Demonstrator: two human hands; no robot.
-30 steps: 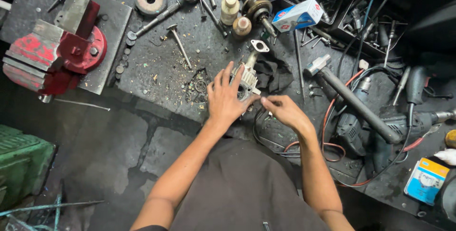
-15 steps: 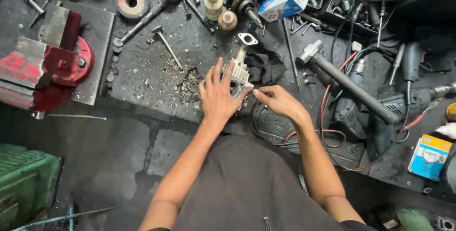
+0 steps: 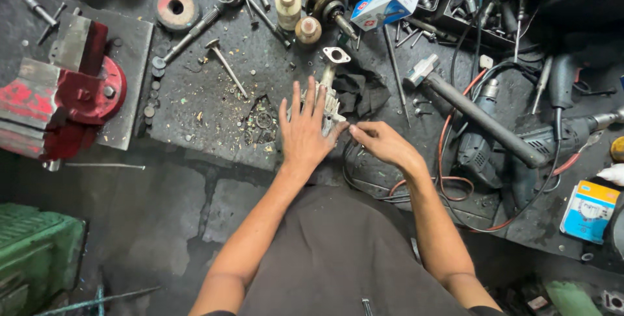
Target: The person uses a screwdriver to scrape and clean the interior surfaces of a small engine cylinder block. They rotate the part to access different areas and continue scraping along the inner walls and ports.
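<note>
From the head camera, looking down, the left hand (image 3: 304, 131) lies flat on a small grey metal part (image 3: 330, 98). Its fingers (image 3: 297, 99) are spread wide open and press down; they do not wrap around anything. The hand covers most of the part, so its full shape is hard to make out. Only the ribbed side and a thin neck with a flat plate (image 3: 336, 55) at the far end peek out.

The right hand (image 3: 385, 144) sits just beside the part, on its right. Its fingers (image 3: 359, 131) are curled in and pinched close at the tips, which touch the edge of the part. I cannot tell if they hold something tiny, because it is too small to see.

The part lies on the dark, dirty tabletop (image 3: 195, 95), near the front edge in the middle. A black rag (image 3: 364, 92) lies just behind it, partly tucked under. To the right lies a hammer (image 3: 478, 113) over red and black wires (image 3: 448, 160). A red vise (image 3: 62, 98) stands well apart on the left, cut off by the picture edge. A blue and white box (image 3: 385, 5) sits far back. A drill (image 3: 572, 135) on the right is half in shadow.
</note>
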